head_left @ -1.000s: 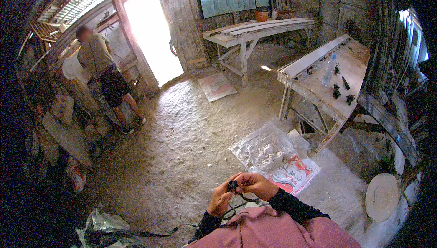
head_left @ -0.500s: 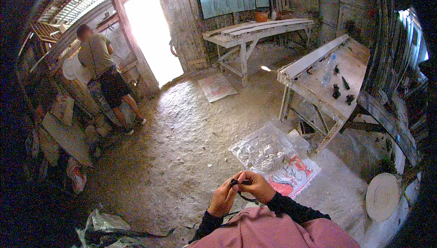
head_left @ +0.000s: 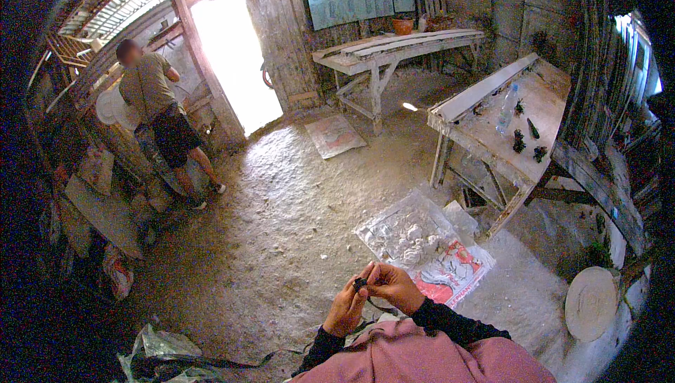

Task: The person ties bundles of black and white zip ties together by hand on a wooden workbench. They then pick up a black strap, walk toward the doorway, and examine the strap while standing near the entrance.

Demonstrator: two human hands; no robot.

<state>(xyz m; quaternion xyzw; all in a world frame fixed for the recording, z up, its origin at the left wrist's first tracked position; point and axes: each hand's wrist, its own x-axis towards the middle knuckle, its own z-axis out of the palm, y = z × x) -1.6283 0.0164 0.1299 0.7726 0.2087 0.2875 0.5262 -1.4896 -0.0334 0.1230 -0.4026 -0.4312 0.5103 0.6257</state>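
- Head view: the left hand (head_left: pixel 346 309) and right hand (head_left: pixel 395 287) are raised together in front of the person's chest, above the dirt floor (head_left: pixel 281 200).
- Both hands have their fingertips pinched together on a small dark object (head_left: pixel 360 284) held between them; its kind cannot be told at this size.
- A thin dark cord (head_left: pixel 380 308) hangs from the object beneath the right hand (where it ends is not clear).
- Just beyond the hands, a clear plastic sheet (head_left: pixel 401 232) lies flat on the floor, overlapping a red and white printed bag (head_left: pixel 450 274).
- To the right stands a wooden table (head_left: pixel 492 158) carrying a plastic bottle (head_left: pixel 506 110) and a few small dark pieces (head_left: pixel 519 142).
- A second wooden table (head_left: pixel 394 49) stands by the far wall.
- Another person (head_left: pixel 158 112) stands well apart at the left, near the bright open doorway (head_left: pixel 232 59).
- A crumpled plastic bag (head_left: pixel 158 351) lies on the floor to the person's lower left.
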